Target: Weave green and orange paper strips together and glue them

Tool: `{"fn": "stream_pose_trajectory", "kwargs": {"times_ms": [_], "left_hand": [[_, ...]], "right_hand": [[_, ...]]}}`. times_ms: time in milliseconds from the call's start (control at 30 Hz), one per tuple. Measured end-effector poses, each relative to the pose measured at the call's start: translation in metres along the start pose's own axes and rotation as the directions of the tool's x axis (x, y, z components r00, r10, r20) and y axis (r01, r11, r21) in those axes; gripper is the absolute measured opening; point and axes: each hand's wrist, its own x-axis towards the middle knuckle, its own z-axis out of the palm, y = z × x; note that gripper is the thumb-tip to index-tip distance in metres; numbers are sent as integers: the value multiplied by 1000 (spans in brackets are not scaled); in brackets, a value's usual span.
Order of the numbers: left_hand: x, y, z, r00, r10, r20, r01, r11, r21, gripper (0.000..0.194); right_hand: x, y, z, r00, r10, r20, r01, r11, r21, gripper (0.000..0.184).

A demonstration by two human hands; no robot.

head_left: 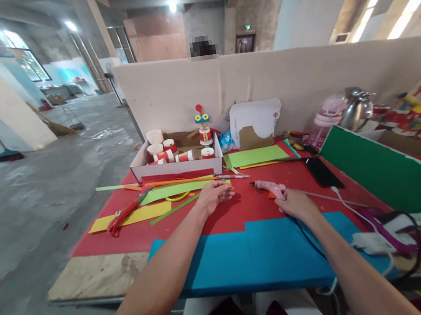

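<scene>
My right hand (297, 204) is wrapped round the handle of a pink hot glue gun (271, 186), its nozzle turned left toward my other hand. Between the two hands there is a small gap over the red table cover. The fingers of my left hand (215, 196) are pinched together on a small orange paper piece (229, 183), which is mostly hidden. Under and beside my left hand are a green paper strip (178, 189), a yellow paper strip (131, 218), and red-handled scissors (125, 213). Just beyond its fingers rests a pen-like tool (232, 176).
Behind, a white box (177, 170) holds paper cups and a cup figure (205, 135). Blue sheets (254, 255) cover the front edge. At right are a phone (323, 172), power strip (380, 242), cables and green board (388, 185). A partition (170, 90) stands behind.
</scene>
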Motion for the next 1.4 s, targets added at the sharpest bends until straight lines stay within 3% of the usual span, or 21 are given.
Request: {"fn": "stream_pose_trajectory", "kwargs": {"times_ms": [67,100,200,300,367,467,600,700,833,1067,1400], "left_hand": [[0,0,1,1000,5,-10,-5,1000,-1,12],[0,0,2,1000,6,-16,-6,1000,0,11],[0,-1,3,1000,10,-23,-9,1000,11,9],[1,-1,3,1000,8,-17,-7,999,31,11],[1,-1,2,1000,7,-6,-7,999,45,12],[2,-3,1,1000,13,21,-14,999,51,15],[3,-4,-1,1000,15,22,-16,999,42,18],[5,-5,-1,1000,22,7,-23,999,32,17],[6,-5,-1,999,30,12,-30,999,32,19],[4,-3,0,1000,29,-6,-29,999,32,17],[8,-9,-2,999,49,-18,-48,999,22,20]], "right_hand": [[-6,-1,-4,986,135,94,-151,969,196,14],[-11,-1,-7,970,175,169,-226,902,367,13],[-25,-2,-16,923,181,340,-383,519,764,10],[-32,-9,-21,884,64,463,-462,267,846,16],[-33,-19,-19,864,-39,502,-485,203,851,24],[-35,-37,-13,872,-37,488,-466,246,850,23],[-44,-57,-5,946,-93,311,-235,464,854,37],[-48,-63,-1,967,-159,199,-63,610,790,48],[-51,-66,4,981,-161,108,43,721,691,52],[-54,-68,9,987,-158,10,120,785,608,50],[-53,-71,14,984,-177,-27,157,782,603,45]]}}
